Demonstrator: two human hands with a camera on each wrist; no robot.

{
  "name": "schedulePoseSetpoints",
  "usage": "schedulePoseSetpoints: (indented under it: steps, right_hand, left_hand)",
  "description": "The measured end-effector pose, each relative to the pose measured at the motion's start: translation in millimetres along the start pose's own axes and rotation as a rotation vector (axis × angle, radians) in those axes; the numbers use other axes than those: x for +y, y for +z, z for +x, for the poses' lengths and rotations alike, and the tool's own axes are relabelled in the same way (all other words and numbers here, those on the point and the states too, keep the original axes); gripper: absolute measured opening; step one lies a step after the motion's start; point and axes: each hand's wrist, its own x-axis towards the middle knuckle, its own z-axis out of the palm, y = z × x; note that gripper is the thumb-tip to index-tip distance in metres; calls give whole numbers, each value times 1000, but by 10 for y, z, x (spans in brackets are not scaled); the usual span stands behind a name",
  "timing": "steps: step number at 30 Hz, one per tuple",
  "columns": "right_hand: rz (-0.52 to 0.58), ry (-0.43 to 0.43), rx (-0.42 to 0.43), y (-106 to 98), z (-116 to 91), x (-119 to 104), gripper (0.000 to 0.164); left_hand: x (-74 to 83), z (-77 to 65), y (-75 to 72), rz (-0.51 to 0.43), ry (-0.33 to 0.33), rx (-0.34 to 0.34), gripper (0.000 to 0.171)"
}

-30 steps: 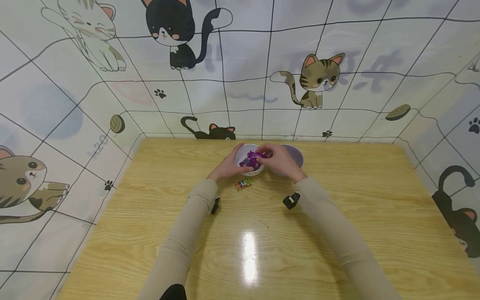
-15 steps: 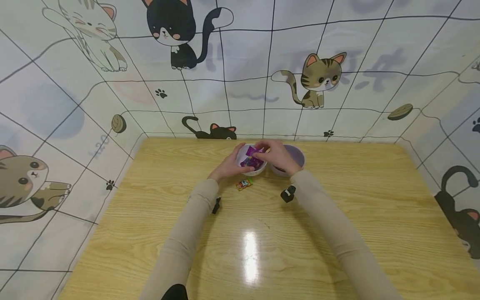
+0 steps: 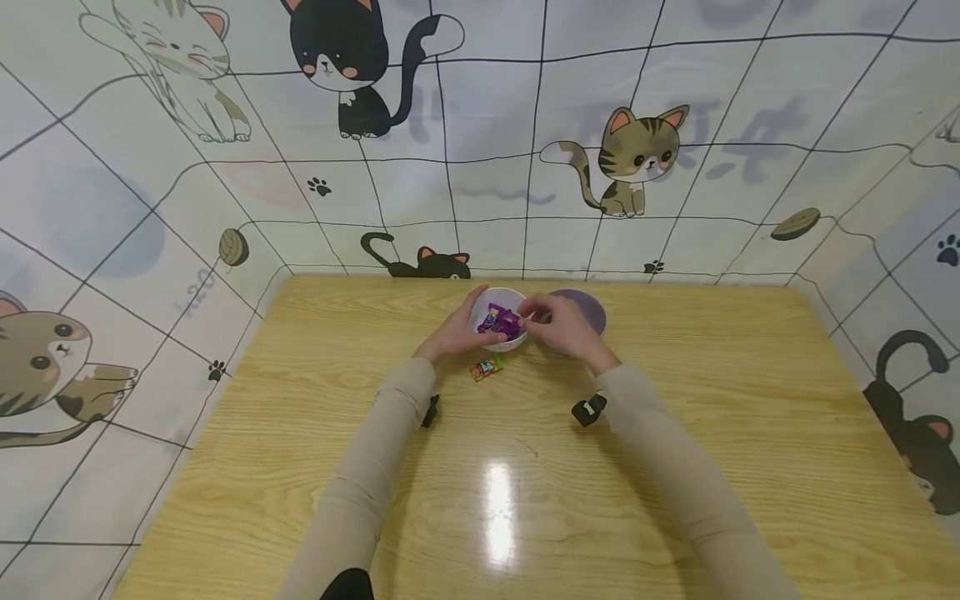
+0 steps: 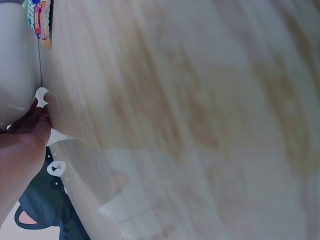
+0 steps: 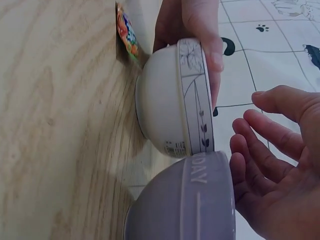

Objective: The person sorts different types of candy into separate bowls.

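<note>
My left hand (image 3: 455, 333) holds the white bowl (image 5: 162, 105) from its left side, the thumb over the rim and the fingers round the outer wall. Several shiny purple wrapped candies (image 3: 500, 321) lie inside this bowl. At its right rim is my right hand (image 3: 564, 327), palm turned in. The right wrist view shows that hand (image 5: 280, 165) with its fingers loosely bent, the thumb apart and nothing between them. Right beside the white bowl stands a purple-grey bowl (image 5: 200, 205), partly covered by the right hand in the head view; its inside is mostly hidden.
A small colourful candy packet (image 3: 486, 369) lies on the wooden table (image 3: 637, 483) just in front of the white bowl. Behind the bowls, at the table's far edge, rises a cloth backdrop (image 3: 487, 192) printed with cats, which also runs along both sides.
A purple candy that my right fingers pinched above the white bowl now lies in the bowl, let go. The right hand has drawn back slightly rightward. My left hand stays on the bowl.
</note>
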Motion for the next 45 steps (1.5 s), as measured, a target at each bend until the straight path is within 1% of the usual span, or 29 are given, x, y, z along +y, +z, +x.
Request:
schedulePoseSetpoints:
  steps: [7,13,19,29,35,42,45]
  right_hand:
    - [36,-51,27,25,-114,-15,20]
    - [55,-51,44,52,-209,-10,19]
    - [93,-64,46,123,-340,-38,18]
    - [118,-108,-22,374,-450,-43,19]
    - [133,-94,-96,488,-474,-67,21]
    - [115,-121,-97,609,-448,-38,19]
    - [104,-138,-91,640,-438,-40,18]
  left_hand:
    - [15,-6,7,-12,-4,4,102]
    - [50,-19,7,-23,-9,8,102]
    - [56,-13,6,-9,-14,2,102]
    - [52,11,-2,31,-12,5,104]
    - [90,5,-16,63,-6,5,106]
    - [97,20,-38,105,-1,-2,107]
    - [123,29,-57,140,8,-11,107]
